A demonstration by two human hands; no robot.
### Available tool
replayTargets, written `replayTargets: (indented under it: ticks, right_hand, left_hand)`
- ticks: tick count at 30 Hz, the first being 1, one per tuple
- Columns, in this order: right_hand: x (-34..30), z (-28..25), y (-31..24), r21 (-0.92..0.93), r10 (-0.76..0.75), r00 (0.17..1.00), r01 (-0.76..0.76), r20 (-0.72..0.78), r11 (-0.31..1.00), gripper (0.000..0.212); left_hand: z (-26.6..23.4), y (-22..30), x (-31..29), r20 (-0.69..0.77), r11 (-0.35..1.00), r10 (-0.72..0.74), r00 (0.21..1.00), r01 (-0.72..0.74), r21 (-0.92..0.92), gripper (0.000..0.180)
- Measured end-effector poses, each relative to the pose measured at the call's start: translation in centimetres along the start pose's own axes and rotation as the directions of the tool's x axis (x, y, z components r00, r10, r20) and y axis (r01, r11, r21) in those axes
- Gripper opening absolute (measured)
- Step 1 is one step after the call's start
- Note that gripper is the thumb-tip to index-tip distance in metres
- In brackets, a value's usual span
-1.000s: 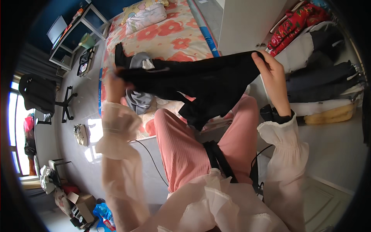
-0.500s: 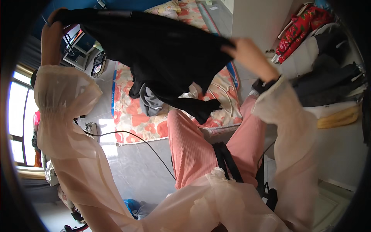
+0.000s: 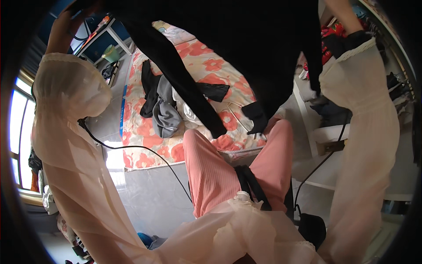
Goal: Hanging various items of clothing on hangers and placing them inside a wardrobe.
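A black long-sleeved top (image 3: 246, 39) hangs spread wide between my raised hands. My left hand (image 3: 78, 14) is closed on its upper left end, in shadow near the frame's top edge. At the upper right, my right hand (image 3: 330, 7) holds the other end; its fingers are cut off or hidden. One sleeve (image 3: 184, 83) dangles toward my knees, and the lower part of the cloth droops over the bedding. Beneath it, a grey garment (image 3: 166, 112) and a black garment (image 3: 149, 88) lie in a small heap on a floral mattress (image 3: 154, 149).
Shelves at the right hold folded dark clothes (image 3: 329, 113) and a red patterned garment (image 3: 334, 31). A green bin (image 3: 110, 53) stands by a white-framed table (image 3: 103, 33) at the far left. Black cables (image 3: 145, 149) run beside both my arms. A window (image 3: 21, 136) is at the left.
Both hands have moved apart, my right hand further right and up. The black top is now stretched wider and higher, with a sleeve hanging free. More of the mattress and heap shows.
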State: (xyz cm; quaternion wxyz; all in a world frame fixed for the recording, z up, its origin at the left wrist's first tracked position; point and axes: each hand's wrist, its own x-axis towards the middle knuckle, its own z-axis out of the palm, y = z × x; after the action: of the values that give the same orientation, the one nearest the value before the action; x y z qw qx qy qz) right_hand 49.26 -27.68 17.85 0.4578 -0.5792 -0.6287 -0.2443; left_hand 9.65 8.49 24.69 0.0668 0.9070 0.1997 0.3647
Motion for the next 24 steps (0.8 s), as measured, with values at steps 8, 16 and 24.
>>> replayTargets:
  ticks: [8,16,24]
  right_hand:
    - [-5.7,4.4,-0.7,0.162,0.224,0.933,-0.276,0.283,0.947,0.028]
    - [-5.0,6.1,1.1,0.278,0.318,0.891,-0.411,0.323,0.868,0.022]
    - [-2.5,4.5,0.0,0.414,0.343,0.853,-0.497,0.393,0.763,0.02]
  left_hand:
    - [3.3,1.4,-2.6,-0.1,0.885,-0.203,0.974,0.139,-0.444,0.029]
    - [3.0,-2.0,-4.3,0.086,0.849,-0.372,0.924,0.377,-0.371,0.028]
    - [6.7,-2.2,-6.2,0.268,0.159,-0.604,0.751,0.443,-0.883,0.034]
